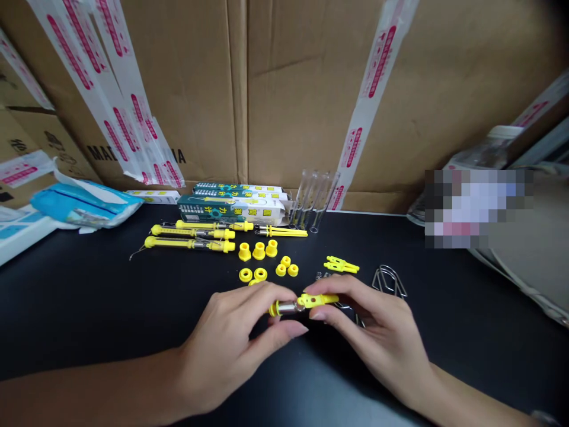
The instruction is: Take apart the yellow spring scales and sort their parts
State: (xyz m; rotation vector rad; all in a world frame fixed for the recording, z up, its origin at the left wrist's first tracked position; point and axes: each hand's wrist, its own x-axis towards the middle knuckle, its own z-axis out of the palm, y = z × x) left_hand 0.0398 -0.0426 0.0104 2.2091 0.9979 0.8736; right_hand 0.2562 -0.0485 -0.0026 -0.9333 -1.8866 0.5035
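Note:
My left hand (242, 332) is closed around a spring assembly (287, 306), a metal coil with a yellow collar at its left end. In my right hand (368, 320), thumb and forefinger pinch a flat yellow plastic piece with holes (313, 300). Its left end meets the right end of the coil; whether they are hooked together I cannot tell. Beyond my hands lie yellow flanged caps (258, 251), small yellow bushings (281, 270) and yellow rings (245, 274). Two similar yellow pieces (341, 265) and bent metal hooks (389, 281) rest beyond my right hand.
Several assembled yellow spring scales (191, 244) lie at the back left, near green and white boxes (229, 209). Clear tubes (315, 201) stand upright beside them. A blue packet (86, 201) is at left, a plastic bottle (482, 151) at right. Cardboard (293, 107) walls the back.

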